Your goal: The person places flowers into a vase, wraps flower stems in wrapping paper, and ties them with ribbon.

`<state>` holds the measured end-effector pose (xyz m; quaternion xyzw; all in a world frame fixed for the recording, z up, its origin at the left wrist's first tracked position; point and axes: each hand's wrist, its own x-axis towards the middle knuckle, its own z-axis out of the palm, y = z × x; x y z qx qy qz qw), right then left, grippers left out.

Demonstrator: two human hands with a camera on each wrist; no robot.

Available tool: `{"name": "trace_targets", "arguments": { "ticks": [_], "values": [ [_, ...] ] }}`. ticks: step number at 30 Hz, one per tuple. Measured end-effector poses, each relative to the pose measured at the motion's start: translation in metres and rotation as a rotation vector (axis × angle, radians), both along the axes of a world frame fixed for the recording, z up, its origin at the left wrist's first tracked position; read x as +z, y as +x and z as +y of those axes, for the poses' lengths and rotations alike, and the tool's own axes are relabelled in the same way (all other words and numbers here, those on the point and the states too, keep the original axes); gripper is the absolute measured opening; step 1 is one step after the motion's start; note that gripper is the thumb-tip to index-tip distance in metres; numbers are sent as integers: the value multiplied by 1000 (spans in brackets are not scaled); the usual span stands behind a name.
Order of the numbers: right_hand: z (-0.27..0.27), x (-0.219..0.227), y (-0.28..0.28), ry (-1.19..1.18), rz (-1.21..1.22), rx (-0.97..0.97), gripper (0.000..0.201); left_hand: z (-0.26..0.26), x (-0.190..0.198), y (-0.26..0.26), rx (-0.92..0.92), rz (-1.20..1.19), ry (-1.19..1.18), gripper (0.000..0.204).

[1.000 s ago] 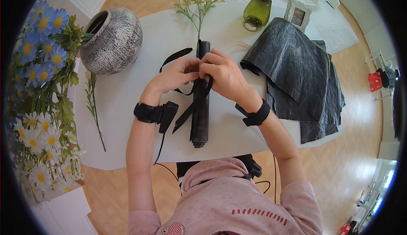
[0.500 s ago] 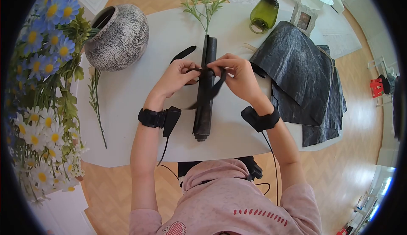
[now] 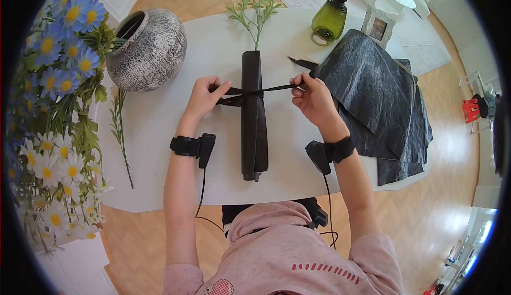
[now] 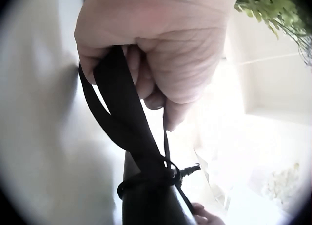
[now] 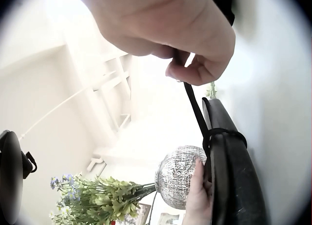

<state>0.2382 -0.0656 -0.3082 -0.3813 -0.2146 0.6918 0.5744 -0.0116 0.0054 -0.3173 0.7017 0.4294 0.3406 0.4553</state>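
A black rolled wrap [image 3: 254, 130] lies lengthwise on the white table, with a leafy sprig [image 3: 255, 14] sticking out of its far end. Round its upper part runs a black ribbon [image 3: 279, 88], knotted at the middle. To the left of the roll, the left hand [image 3: 204, 97] pinches one side of the ribbon; in the left wrist view a wide ribbon loop [image 4: 119, 96] hangs from its fingers. On the other side the right hand [image 3: 315, 100] pinches the ribbon's other part, pulled straight, a loose end pointing up beyond the fingers.
Black crinkled sheets [image 3: 375, 108] lie at the right, near a green bottle [image 3: 329, 21] and a small picture frame [image 3: 378, 27]. A textured vase [image 3: 151, 50] with blue and white flowers [image 3: 66, 172] is at the left, a loose green stem [image 3: 122, 135] below it.
The hands have moved apart from the roll's middle to either side, drawing the ribbon out sideways. The roll has turned slightly and its ribbon now crosses it nearly level.
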Motion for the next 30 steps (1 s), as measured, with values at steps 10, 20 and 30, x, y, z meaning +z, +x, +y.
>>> {"name": "trace_targets", "arguments": {
  "ticks": [10,20,30],
  "values": [
    [-3,0,-1,-17,-147,-129,29,-11,12,-36,40,-183,-281,17],
    [-3,-1,1,-56,-300,-76,30,-9,16,-30,427,317,538,25],
    [-5,-1,2,-74,-398,-26,31,-5,20,-57,601,512,694,26]
  ]
}}
